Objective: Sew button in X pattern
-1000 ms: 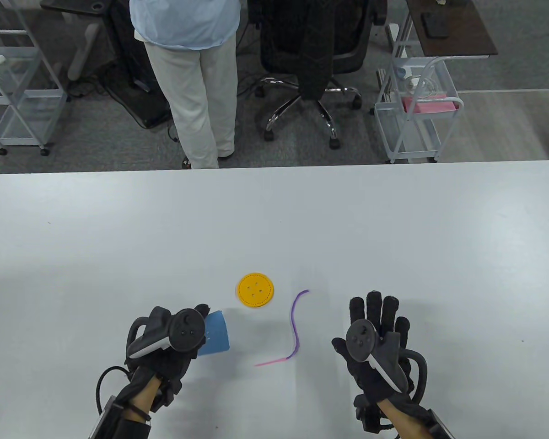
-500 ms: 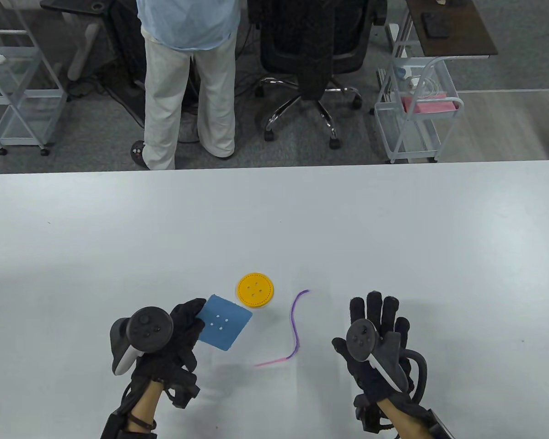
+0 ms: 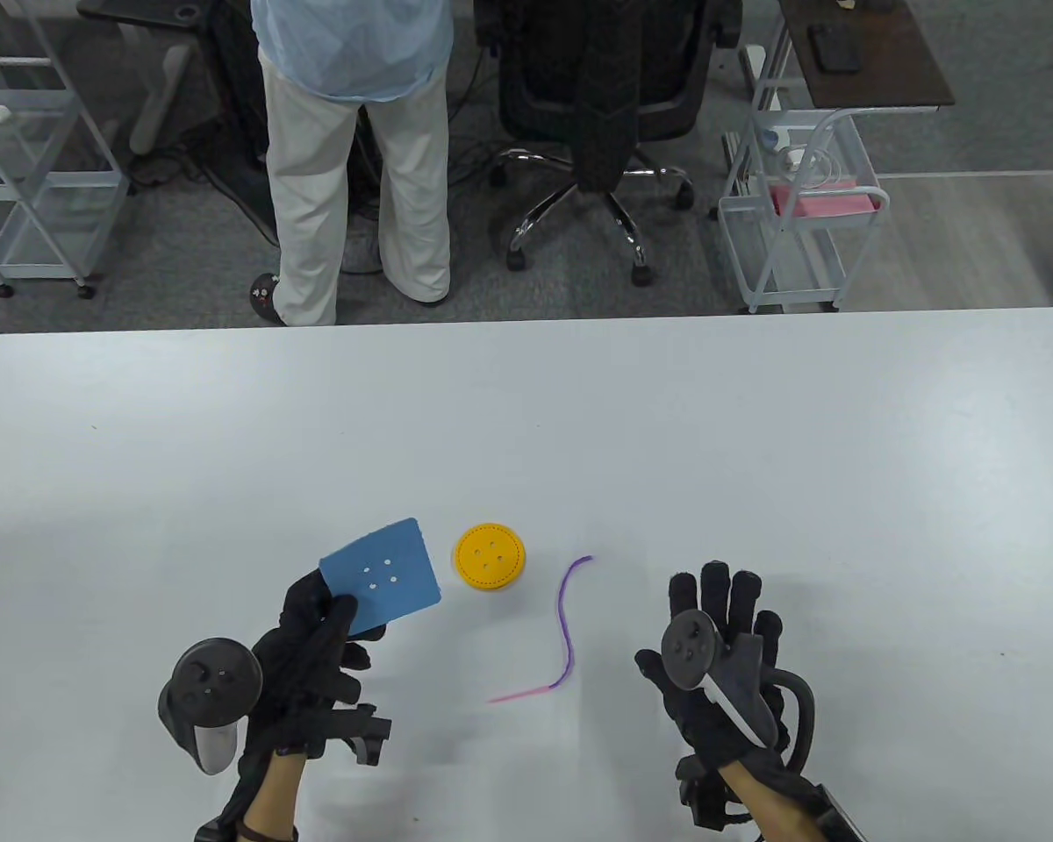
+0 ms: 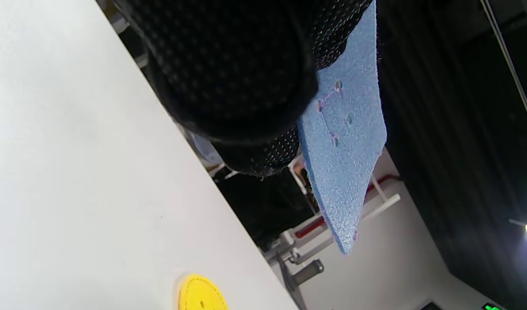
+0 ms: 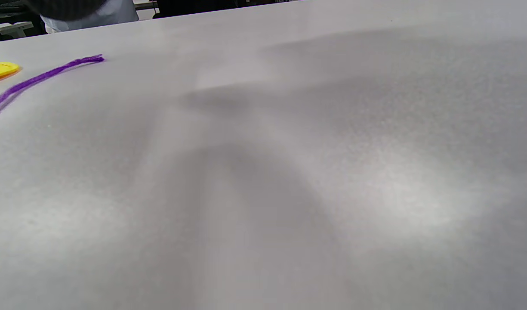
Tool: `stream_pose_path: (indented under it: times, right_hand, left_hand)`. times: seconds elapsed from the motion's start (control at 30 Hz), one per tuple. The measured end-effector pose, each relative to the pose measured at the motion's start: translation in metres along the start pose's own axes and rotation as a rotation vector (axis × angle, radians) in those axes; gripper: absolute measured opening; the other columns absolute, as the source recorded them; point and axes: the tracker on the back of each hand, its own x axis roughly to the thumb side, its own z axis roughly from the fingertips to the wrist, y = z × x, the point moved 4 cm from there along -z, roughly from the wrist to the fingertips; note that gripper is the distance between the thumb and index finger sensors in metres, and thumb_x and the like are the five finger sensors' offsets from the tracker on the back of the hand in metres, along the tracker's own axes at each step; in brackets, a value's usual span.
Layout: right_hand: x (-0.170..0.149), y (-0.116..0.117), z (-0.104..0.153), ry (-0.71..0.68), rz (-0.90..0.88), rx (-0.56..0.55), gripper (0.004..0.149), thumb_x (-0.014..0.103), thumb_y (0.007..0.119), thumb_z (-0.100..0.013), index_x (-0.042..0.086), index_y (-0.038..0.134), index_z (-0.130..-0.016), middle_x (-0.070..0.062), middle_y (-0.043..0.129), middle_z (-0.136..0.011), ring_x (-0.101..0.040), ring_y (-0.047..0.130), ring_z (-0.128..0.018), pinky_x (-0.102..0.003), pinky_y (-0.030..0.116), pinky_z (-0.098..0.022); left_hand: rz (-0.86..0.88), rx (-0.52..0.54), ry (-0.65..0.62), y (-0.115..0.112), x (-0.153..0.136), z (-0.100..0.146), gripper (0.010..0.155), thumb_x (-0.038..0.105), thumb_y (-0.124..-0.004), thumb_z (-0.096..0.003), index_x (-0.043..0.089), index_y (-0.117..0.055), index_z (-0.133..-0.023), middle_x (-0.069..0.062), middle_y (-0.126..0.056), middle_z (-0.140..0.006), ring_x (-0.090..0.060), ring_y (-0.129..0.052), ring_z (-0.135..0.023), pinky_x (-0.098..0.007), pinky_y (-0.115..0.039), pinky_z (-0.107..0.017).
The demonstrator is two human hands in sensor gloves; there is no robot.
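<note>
My left hand (image 3: 320, 627) grips a blue felt square (image 3: 382, 574) with four small holes and holds it lifted off the white table (image 3: 579, 421); the square also shows in the left wrist view (image 4: 345, 142), pinched at one edge by my fingers (image 4: 229, 64). A yellow four-hole button (image 3: 490, 559) lies flat on the table just right of the square; it also shows in the left wrist view (image 4: 201, 295). A purple-to-pink cord (image 3: 562, 627) lies between my hands. My right hand (image 3: 719, 614) rests flat on the table with fingers spread, holding nothing.
A person in white trousers (image 3: 355, 175) stands beyond the table's far edge, with an office chair (image 3: 601, 114) and white wire carts (image 3: 794, 228) on the floor. In the right wrist view the cord (image 5: 44, 77) and the button's edge (image 5: 1, 69) lie at far left.
My left hand has lifted the blue square off the table, turned it and moved it up and left, so its four holes now face the camera. My right hand has stayed still.
</note>
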Motion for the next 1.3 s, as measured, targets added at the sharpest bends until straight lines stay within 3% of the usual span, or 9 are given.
stream_pose_path:
  times: [0.3,0.37,0.63,0.83,0.97,1.2,1.3]
  right_hand:
    - [0.014,-0.010,-0.008,-0.066,-0.102,-0.003,0.085,0.063,0.058,-0.046,0.044,-0.003,-0.101,0.012,-0.026,-0.103,-0.019,-0.028,-0.097,-0.049,-0.003,-0.077]
    - [0.028,-0.017,-0.013,-0.107,-0.140,-0.020,0.086,0.062,0.061,-0.046,0.043,-0.001,-0.102,0.011,-0.024,-0.104,-0.020,-0.026,-0.098,-0.049,-0.001,-0.078]
    - [0.115,-0.033,-0.047,-0.306,-0.322,0.150,0.088,0.056,0.068,-0.048,0.043,-0.001,-0.102,0.010,-0.023,-0.105,-0.020,-0.024,-0.099,-0.048,0.001,-0.080]
    - [0.160,-0.013,-0.083,-0.202,-0.401,0.398,0.090,0.048,0.072,-0.052,0.045,-0.003,-0.100,0.014,-0.017,-0.110,-0.016,-0.021,-0.103,-0.046,-0.002,-0.081]
    - [0.172,0.004,-0.096,-0.134,-0.407,0.470,0.091,0.046,0.075,-0.054,0.046,-0.002,-0.102,0.016,-0.014,-0.113,-0.014,-0.018,-0.107,-0.044,-0.002,-0.083]
    - [0.182,0.035,-0.100,-0.088,-0.284,0.470,0.090,0.048,0.075,-0.054,0.046,-0.001,-0.104,0.016,-0.007,-0.116,-0.014,-0.011,-0.110,-0.042,-0.003,-0.085]
    - [0.182,0.037,-0.099,-0.087,-0.269,0.446,0.088,0.046,0.074,-0.055,0.047,0.000,-0.103,0.017,-0.007,-0.115,-0.012,-0.013,-0.109,-0.040,-0.005,-0.084]
  left_hand:
    - [0.058,0.031,0.011,0.008,-0.007,0.001,0.039,0.018,-0.072,-0.0576,0.012,-0.064,-0.095,-0.018,-0.092,-0.077,-0.022,-0.113,-0.044,-0.018,-0.101,-0.025]
    - [0.067,0.023,0.019,0.007,-0.008,0.001,0.039,0.018,-0.072,-0.0575,0.012,-0.064,-0.095,-0.018,-0.092,-0.077,-0.022,-0.113,-0.044,-0.018,-0.101,-0.025]
    - [0.088,-0.015,0.098,0.000,-0.015,0.001,0.039,0.018,-0.072,-0.0576,0.011,-0.065,-0.095,-0.019,-0.093,-0.077,-0.023,-0.113,-0.043,-0.018,-0.101,-0.023]
    - [0.081,-0.009,0.098,0.001,-0.015,0.002,0.039,0.018,-0.072,-0.0575,0.011,-0.065,-0.095,-0.019,-0.093,-0.077,-0.023,-0.113,-0.043,-0.019,-0.100,-0.024]
    - [0.084,-0.008,0.096,0.001,-0.015,0.001,0.039,0.018,-0.072,-0.0575,0.011,-0.065,-0.095,-0.019,-0.093,-0.077,-0.024,-0.113,-0.044,-0.019,-0.100,-0.024]
    - [0.081,-0.014,0.092,0.000,-0.014,0.001,0.039,0.018,-0.072,-0.0575,0.010,-0.065,-0.095,-0.019,-0.093,-0.077,-0.024,-0.113,-0.044,-0.021,-0.100,-0.025]
    - [0.076,-0.015,0.092,0.000,-0.014,0.001,0.039,0.018,-0.072,-0.0575,0.010,-0.065,-0.095,-0.019,-0.093,-0.077,-0.025,-0.112,-0.044,-0.021,-0.100,-0.025]
